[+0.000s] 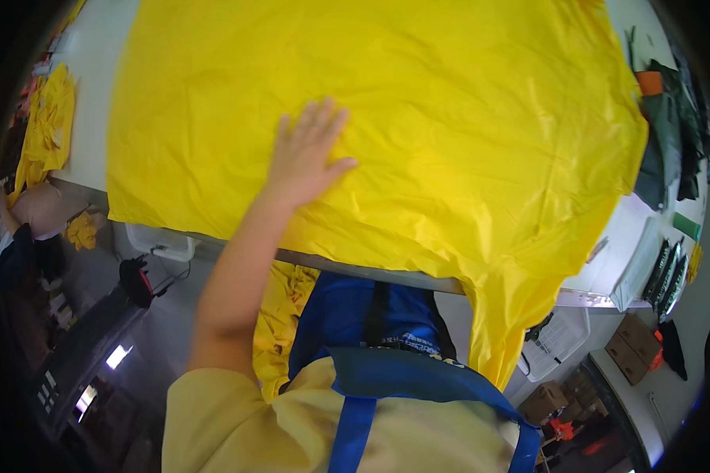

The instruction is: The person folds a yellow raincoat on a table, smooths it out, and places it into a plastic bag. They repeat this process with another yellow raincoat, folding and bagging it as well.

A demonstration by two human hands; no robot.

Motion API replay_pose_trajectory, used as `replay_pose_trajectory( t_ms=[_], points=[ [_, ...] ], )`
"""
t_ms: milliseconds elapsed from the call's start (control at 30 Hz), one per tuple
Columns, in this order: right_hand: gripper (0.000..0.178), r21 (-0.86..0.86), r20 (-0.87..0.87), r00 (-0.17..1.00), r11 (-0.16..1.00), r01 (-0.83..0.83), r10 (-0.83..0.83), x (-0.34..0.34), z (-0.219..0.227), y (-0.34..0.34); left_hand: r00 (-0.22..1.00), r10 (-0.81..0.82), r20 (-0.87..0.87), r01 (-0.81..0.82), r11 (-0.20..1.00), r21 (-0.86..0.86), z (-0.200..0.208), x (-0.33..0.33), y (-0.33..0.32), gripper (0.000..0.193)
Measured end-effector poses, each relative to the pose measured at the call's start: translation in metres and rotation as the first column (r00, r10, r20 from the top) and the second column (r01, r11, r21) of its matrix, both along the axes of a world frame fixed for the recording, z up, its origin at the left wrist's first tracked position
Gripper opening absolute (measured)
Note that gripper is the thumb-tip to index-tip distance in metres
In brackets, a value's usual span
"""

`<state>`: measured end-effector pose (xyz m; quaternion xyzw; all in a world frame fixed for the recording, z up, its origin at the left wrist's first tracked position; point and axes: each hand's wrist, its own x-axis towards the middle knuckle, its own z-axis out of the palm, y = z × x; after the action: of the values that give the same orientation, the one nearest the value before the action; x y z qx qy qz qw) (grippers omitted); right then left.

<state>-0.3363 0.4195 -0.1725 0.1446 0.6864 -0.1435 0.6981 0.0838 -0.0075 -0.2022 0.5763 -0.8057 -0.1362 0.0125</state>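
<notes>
A large piece of shiny yellow fabric [434, 150], perhaps a raincoat, is spread over a white table [91, 130]. It has shallow wrinkles, and at the right front a narrow, sleeve-like part hangs over the table edge. My left hand [308, 154] lies palm down on the fabric, left of its middle, with fingers stretched and somewhat apart. Nothing is in that hand. My right hand is out of sight.
More yellow fabric [280, 315] hangs below the table edge beside my blue apron [371, 315]. Dark green garments [667, 134] and dark flat packets [667, 272] lie at the right. Crumpled yellow fabric [51, 118] and another person [24, 229] are at far left. White baskets [556, 343] stand below the table.
</notes>
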Motion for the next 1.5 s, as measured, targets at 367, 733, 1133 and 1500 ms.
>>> replay_pose_trajectory(
  t_ms=[367, 733, 1133, 1500],
  points=[
    [0.046, -0.003, -0.029, 0.983, 0.983, -0.184, 0.184, 0.114, -0.09, -0.097, 0.958, -0.041, -0.284, -0.011, 0.984, -0.177, -0.006, -0.012, 0.028, 0.035],
    [0.045, -0.044, -0.249, 0.861, 0.883, -0.467, 0.443, 0.046, 0.036, -0.147, 0.942, -0.051, -0.332, 0.106, 0.983, 0.149, 0.03, -0.035, 0.028, 0.055],
    [0.044, -0.891, -0.302, 0.857, 0.195, -0.409, 0.418, 0.181, 0.123, -0.4, 0.532, -0.572, -0.625, 0.826, 0.512, 0.235, 0.01, -0.196, 0.12, 0.046],
    [0.051, 0.011, -0.969, -0.041, 0.121, -0.993, -0.244, -0.103, 0.062, -0.408, 0.655, 0.443, -0.612, -0.525, 0.85, 0.054, 0.078, -0.009, 0.09, 0.04]
  ],
)
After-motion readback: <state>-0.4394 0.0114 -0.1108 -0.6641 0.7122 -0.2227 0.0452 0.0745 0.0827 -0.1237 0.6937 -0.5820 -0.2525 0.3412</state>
